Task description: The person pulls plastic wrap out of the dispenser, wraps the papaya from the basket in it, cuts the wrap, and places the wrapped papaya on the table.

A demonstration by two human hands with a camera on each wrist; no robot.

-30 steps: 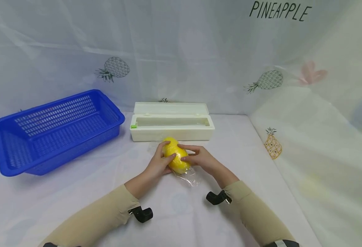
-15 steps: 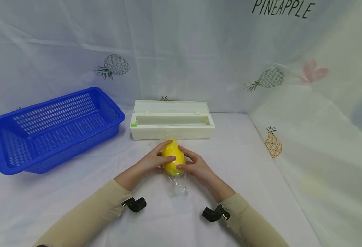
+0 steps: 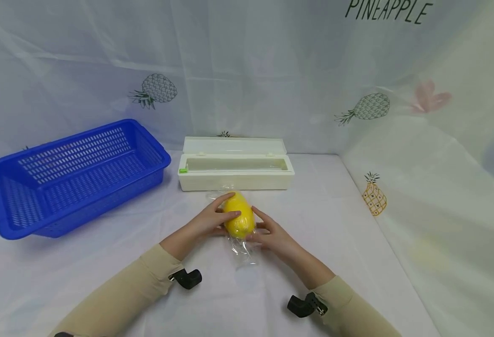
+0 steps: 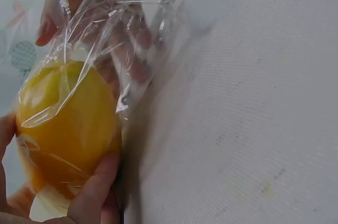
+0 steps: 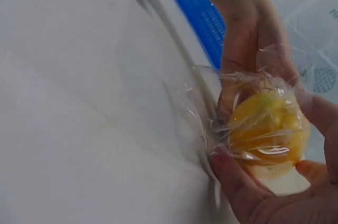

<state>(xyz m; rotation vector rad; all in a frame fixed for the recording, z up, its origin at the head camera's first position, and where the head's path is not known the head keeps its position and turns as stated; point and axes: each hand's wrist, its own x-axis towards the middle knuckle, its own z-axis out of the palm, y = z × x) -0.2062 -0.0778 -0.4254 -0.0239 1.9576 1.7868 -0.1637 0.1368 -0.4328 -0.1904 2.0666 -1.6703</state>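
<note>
A yellow oval fruit, wrapped in clear plastic film, is between the two hands in front of a long white box. My left hand grips its left side, with the thumb on top and fingers around the far end and underneath. Beside its right edge, my right hand curves loosely, thumb near the lower end. In the left wrist view, the right fingers are spread behind the film, slightly apart from the fruit. A loose, crumpled tail of film sticks out toward the person; another flap shows at the far end.
The white box stands behind the hands, lid raised, with clear film inside and a green tab on its left rim. A blue slotted basket stands at left. White printed cloth covers the table and walls.
The fruit has turned more upright and come slightly nearer the person. My right hand has shifted down and loosened from its side, while the left keeps its grip.
</note>
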